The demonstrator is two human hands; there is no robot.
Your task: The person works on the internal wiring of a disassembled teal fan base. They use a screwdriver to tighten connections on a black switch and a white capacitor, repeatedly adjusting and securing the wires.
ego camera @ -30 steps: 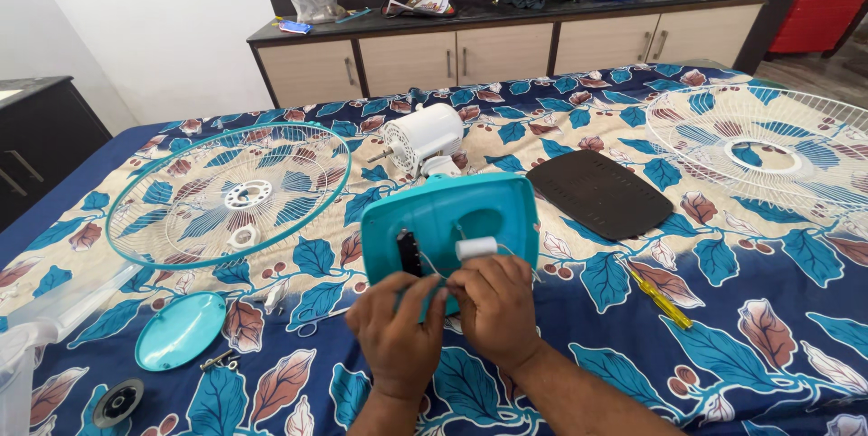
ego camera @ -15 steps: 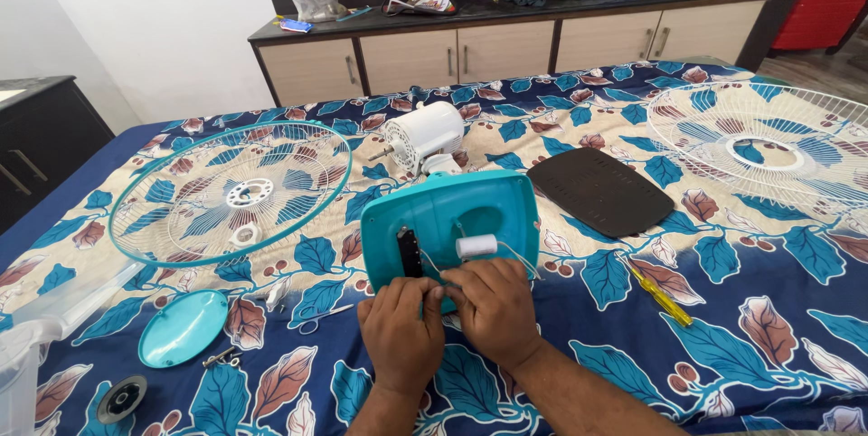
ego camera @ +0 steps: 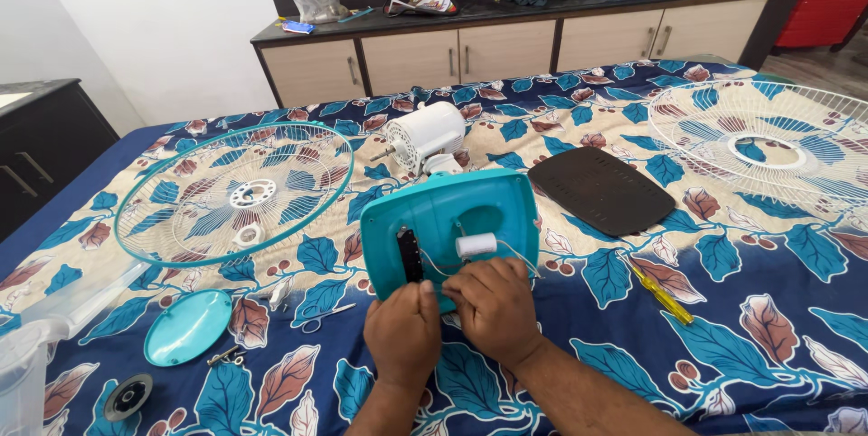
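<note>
A teal fan base [ego camera: 461,214] lies upside down on the leaf-patterned bedsheet [ego camera: 759,309], its white motor housing [ego camera: 425,133] behind it. Inside the base sit a white cylinder [ego camera: 476,244] with thin white wires and a black switch block [ego camera: 410,253]. My left hand [ego camera: 403,332] grips the base's near edge just below the switch block. My right hand [ego camera: 493,305] rests beside it, fingertips pinched at the wires under the white cylinder.
A teal-rimmed wire fan guard [ego camera: 237,190] lies at the left, a white guard [ego camera: 768,142] at the right. A dark base plate [ego camera: 601,190], a yellow screwdriver [ego camera: 662,291], a teal cap [ego camera: 188,326], scissors [ego camera: 321,314] and loose screws lie around. A clear plastic box [ego camera: 36,355] sits far left; a cabinet [ego camera: 506,38] stands behind.
Both hands have shifted slightly at the base's near edge, fingers working at the wires. The fan base and other parts stay where they were.
</note>
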